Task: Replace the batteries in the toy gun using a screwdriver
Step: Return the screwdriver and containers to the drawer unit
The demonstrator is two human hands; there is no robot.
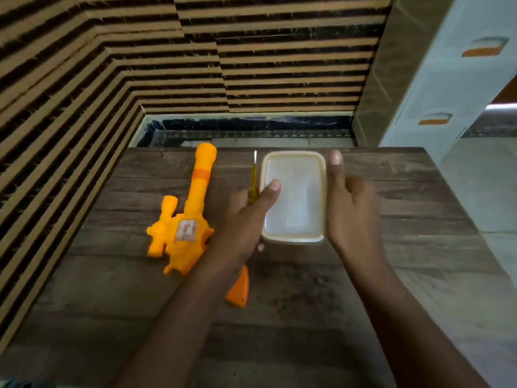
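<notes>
Gun [183, 242] lies left of centre on the table [405, 197], with the screwdriver [254, 177] just right of it. Left hand [246, 219] grips the lidded box [293, 203], thumb on top. Right hand [352, 211] presses the box's right side, thumb straight, clasping nothing.

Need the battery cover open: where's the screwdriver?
Head view, centre: the screwdriver sits between the toy gun and the plastic container, its handle partly hidden by the left hand.
</notes>
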